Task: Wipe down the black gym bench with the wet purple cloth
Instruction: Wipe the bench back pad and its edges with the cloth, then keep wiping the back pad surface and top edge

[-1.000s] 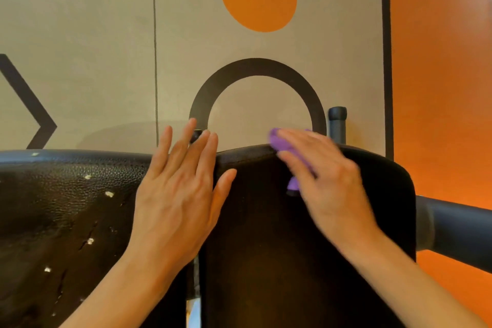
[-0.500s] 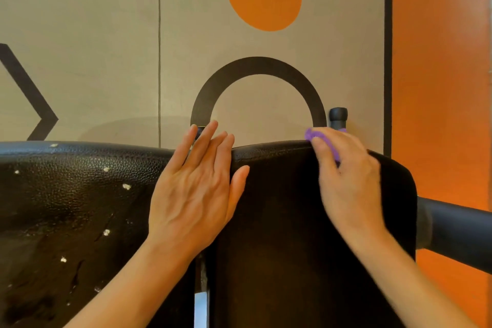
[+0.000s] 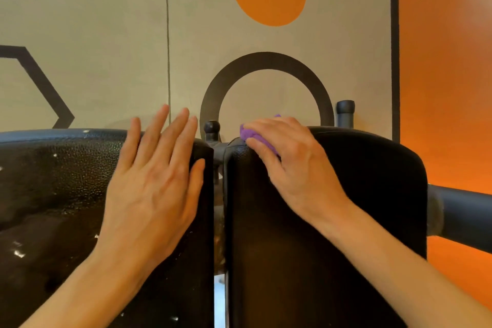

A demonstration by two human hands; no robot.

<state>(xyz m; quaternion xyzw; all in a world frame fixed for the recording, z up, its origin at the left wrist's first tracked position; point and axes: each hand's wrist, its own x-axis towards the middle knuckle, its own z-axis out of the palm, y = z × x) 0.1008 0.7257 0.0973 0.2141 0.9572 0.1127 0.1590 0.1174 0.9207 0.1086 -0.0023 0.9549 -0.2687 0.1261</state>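
Observation:
The black gym bench shows as two padded sections: a cracked, worn left pad (image 3: 53, 194) and a smoother right pad (image 3: 359, 194), split by a narrow gap. My left hand (image 3: 154, 181) lies flat with fingers spread on the left pad's right edge, holding nothing. My right hand (image 3: 290, 157) presses the bunched purple cloth (image 3: 251, 136) against the top left corner of the right pad. Most of the cloth is hidden under my fingers.
A black knob (image 3: 212, 129) and metal frame sit in the gap between the pads. A dark capped post (image 3: 345, 112) rises behind the right pad. A thick black bar (image 3: 463, 216) sticks out to the right. The painted wall stands close behind.
My right hand slid the cloth along the top edge, first right, then back left to the pad's top left corner. My left hand stayed flat on the left pad.

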